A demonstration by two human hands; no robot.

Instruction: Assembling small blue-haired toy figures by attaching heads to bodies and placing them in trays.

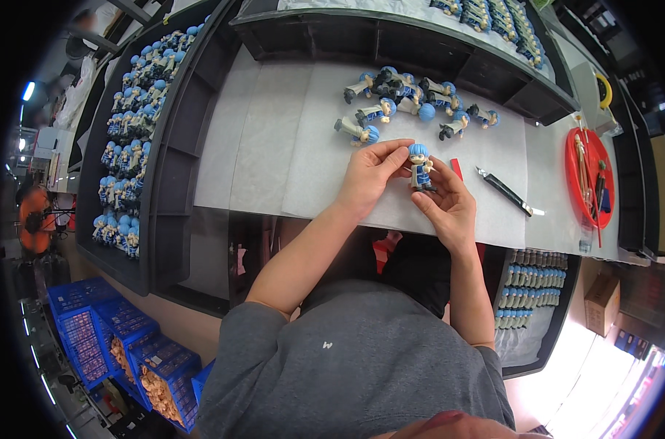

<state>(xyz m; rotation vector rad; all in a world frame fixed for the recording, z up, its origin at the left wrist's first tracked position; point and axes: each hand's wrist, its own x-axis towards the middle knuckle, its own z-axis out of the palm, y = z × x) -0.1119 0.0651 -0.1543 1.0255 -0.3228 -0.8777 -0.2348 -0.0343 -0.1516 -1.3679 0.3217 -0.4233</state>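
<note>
Between my two hands, upright over the near part of the white-covered table (325, 172), is a small blue-haired figurine (421, 170) in a blue and dark outfit. My left hand (372, 172) pinches it at the head from the left, thumb and forefinger together. Around its lower body and right side close the fingers of my right hand (449, 205). Just beyond lies a loose group of similar figurines (407, 88), most of them on their sides. To the right of my right hand are a small red piece (456, 168) and a black-handled craft knife (505, 192).
A black crate (179, 168) of figurines stands at the left, another black tray (391, 40) at the back. Right of the knife sits a red oval dish (571, 172) with brushes. Blue crates (127, 322) stand lower left; a tray with rows of figurines (530, 351) is lower right.
</note>
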